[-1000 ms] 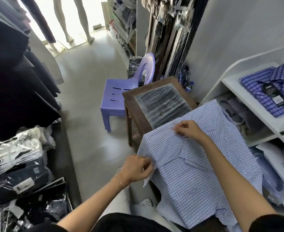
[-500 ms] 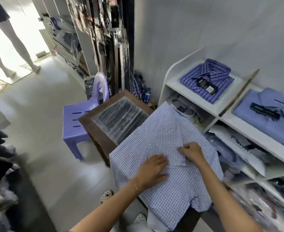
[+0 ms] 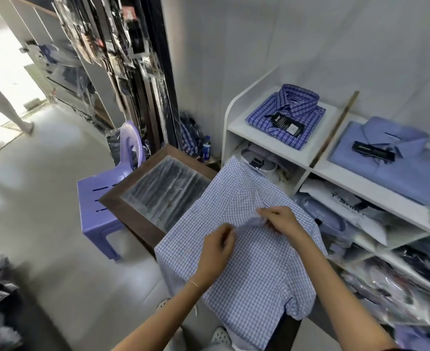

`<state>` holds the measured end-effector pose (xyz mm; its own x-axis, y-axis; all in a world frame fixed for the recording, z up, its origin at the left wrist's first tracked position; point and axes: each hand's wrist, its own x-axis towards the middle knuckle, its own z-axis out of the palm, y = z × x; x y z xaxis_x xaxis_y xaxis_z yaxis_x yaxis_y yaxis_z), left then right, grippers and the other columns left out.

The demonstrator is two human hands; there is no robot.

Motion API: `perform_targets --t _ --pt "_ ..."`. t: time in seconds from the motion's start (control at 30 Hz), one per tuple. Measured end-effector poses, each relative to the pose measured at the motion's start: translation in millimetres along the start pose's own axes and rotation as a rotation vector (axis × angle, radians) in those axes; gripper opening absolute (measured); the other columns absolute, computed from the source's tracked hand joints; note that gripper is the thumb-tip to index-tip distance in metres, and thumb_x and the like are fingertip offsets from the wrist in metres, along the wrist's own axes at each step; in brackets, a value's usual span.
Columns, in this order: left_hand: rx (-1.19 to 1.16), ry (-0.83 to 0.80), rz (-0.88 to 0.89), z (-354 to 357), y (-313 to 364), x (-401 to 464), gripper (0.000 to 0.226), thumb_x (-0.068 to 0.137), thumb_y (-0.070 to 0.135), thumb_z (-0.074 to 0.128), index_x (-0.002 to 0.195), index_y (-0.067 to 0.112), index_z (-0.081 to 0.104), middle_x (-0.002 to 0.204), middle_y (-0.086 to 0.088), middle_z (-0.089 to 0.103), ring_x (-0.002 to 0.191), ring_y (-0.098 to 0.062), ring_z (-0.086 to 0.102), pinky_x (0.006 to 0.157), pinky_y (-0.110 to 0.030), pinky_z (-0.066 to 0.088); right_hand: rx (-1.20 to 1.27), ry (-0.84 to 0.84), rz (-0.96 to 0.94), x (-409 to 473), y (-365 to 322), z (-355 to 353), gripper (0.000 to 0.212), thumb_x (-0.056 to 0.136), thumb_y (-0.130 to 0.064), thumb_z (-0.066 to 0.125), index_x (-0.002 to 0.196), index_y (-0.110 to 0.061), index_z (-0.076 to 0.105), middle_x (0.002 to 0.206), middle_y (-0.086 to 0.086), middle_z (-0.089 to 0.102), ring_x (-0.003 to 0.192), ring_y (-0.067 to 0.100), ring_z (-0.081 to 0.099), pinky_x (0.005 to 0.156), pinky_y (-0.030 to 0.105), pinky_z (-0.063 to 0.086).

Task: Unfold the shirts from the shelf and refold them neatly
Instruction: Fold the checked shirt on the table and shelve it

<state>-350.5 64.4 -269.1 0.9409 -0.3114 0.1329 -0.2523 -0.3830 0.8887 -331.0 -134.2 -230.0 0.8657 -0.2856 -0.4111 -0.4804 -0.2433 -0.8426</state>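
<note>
Checked shirt [image 3: 254, 269]: we find it spread over the near end of the wooden table [image 3: 132, 219], hem hanging off the front edge
Left hand [image 3: 217, 245]: fingers curled, pinching a fold of the shirt
Right hand [image 3: 278, 220]: we note it pinching the raised fold just beside the left
Shelf [image 3: 279, 145]: white, right of the table, holding a striped shirt [image 3: 284, 115] and a plain blue shirt [image 3: 386, 163]
Plastic chair [image 3: 102, 198]: purple, beside the table's far corner

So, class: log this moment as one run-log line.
stage: unfolding | shirt: spread on table | left hand: pinching fabric | right hand: pinching fold | shelf: folded shirts waiting
</note>
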Motion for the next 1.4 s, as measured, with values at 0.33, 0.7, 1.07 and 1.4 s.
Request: perform_targets --t 0.33,0.7,1.07,1.4 --pt "-0.728 0.296 -0.764 -47.8 -32.3 7.0 0.02 0.093 0.012 0.06 0.11 0.011 0.05 0.084 -0.009 0.061 0.069 -0.017 0.06 0.059 -0.026 0.052 0.065 0.125 0.024 41.5 -20.6 14.6 0.012 0.09 -0.013 0.06 0.102 -0.011 0.06 0.079 0.008 0.066 0.056 0.013 0.054 0.048 0.024 0.043" --pt "-0.114 0.208 -0.551 -61.4 -43.4 20.8 0.018 0.086 0.014 0.07 0.102 0.007 0.065 0.084 -0.005 0.068 0.076 -0.026 0.067 0.071 -0.04 0.058 0.015 0.23 0.055 69.4 -20.5 28.2 0.024 0.081 -0.026 0.074 0.092 -0.012 0.058 0.083 0.008 0.064 0.069 0.018 0.057 0.064 0.03 0.051" --pt "0.232 -0.13 -0.419 -106.6 -72.6 83.3 0.022 0.084 0.034 0.072 0.095 0.016 0.067 0.088 0.004 0.067 0.082 -0.009 0.062 0.067 -0.023 0.049 -0.212 0.295 -0.098 129.3 -93.7 49.5 0.022 0.089 -0.019 0.064 0.102 -0.002 0.07 0.105 0.009 0.068 0.098 0.02 0.06 0.079 0.024 0.04" --pt "0.06 -0.389 -0.387 -127.7 -95.0 109.5 0.012 0.085 0.027 0.071 0.078 0.016 0.07 0.071 0.007 0.067 0.051 0.003 0.056 0.051 -0.012 0.043 -0.148 0.243 0.027 175.7 -104.2 63.8 0.01 0.082 -0.017 0.071 0.091 -0.013 0.073 0.095 0.004 0.065 0.101 0.023 0.059 0.082 0.029 0.041"
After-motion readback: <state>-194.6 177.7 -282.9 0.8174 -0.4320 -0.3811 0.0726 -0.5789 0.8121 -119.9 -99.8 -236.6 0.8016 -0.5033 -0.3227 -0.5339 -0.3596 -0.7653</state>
